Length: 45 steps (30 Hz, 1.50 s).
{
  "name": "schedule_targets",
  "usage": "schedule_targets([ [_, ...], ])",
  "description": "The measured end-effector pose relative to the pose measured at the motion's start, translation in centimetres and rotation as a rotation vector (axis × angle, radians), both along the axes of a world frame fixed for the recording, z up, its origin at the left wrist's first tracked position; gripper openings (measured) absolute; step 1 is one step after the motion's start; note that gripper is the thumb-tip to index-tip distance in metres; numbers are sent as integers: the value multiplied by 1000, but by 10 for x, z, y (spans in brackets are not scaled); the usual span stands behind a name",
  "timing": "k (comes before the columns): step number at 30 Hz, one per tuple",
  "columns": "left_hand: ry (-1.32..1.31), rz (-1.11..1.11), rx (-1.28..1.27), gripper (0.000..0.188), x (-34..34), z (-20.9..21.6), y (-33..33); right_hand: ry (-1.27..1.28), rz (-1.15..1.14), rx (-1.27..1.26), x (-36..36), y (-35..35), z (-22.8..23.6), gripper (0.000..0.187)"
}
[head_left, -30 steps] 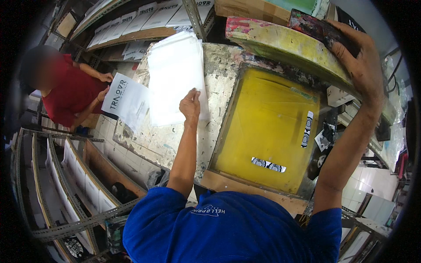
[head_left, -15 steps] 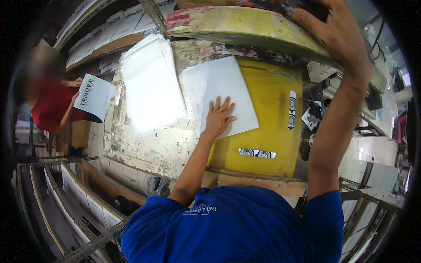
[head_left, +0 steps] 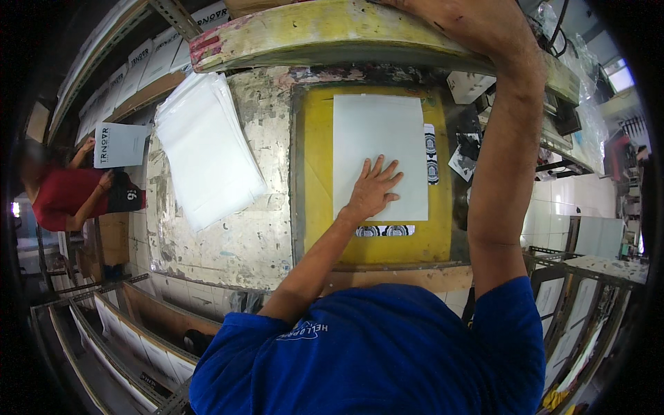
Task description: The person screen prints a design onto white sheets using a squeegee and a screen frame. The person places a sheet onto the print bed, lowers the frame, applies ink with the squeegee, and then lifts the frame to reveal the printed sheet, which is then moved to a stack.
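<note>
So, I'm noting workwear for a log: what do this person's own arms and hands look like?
A blue shirt with short sleeves leaves both forearms bare. The left hand wears no glove or ring; the right hand, partly out of view, shows no glove. No watch or band shows.

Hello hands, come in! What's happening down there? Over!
Left hand flat on white sheet. Sheet on yellow board, beside two patterned strips. Right hand up at stained frame, grip unclear.
</note>
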<state>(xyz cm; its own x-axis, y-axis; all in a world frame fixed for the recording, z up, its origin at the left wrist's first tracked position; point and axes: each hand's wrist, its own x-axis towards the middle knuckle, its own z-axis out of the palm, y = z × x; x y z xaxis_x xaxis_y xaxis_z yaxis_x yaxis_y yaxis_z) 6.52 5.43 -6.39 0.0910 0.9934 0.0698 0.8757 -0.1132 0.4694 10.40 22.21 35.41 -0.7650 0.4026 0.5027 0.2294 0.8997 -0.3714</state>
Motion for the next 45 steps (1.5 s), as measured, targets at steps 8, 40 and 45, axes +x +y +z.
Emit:
schedule_targets([
  [8, -53, -1, 44, 59, 10, 1, -14, 15, 1, 95, 6, -18, -1, 34],
  [40, -616, 774, 382, 95, -31, 19, -212, -257, -37, -322, 105, -150, -302, 59],
  [45, -240, 754, 327, 93, -35, -1, -218, -504, -85, -162, 97, -167, -328, 75],
])
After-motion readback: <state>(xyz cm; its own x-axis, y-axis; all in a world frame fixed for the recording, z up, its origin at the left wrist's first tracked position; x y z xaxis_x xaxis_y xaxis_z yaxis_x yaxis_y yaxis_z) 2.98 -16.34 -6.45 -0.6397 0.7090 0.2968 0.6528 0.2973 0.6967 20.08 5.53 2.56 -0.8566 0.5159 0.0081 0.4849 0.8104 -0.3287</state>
